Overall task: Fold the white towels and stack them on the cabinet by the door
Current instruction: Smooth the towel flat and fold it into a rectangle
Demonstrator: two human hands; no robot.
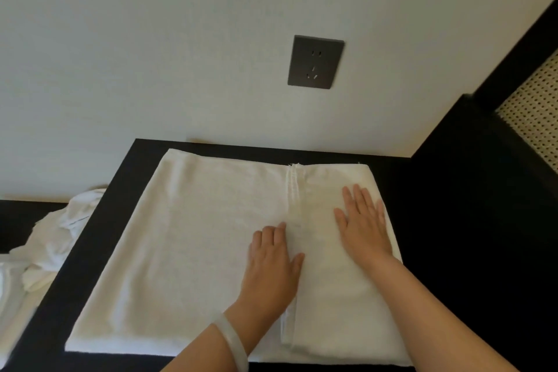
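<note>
Towel (196, 251): one, on cabinet (126, 178); left hand (271, 263), right hand (362, 220) flat on it; heap (54, 238), perhaps towels.

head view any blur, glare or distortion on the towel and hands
Head view: soft even light, no glare; white towel looks washed out, weave barely visible; right hand slightly blurred; black cabinet top loses detail; wide-angle lens tilts the wall socket.
</note>
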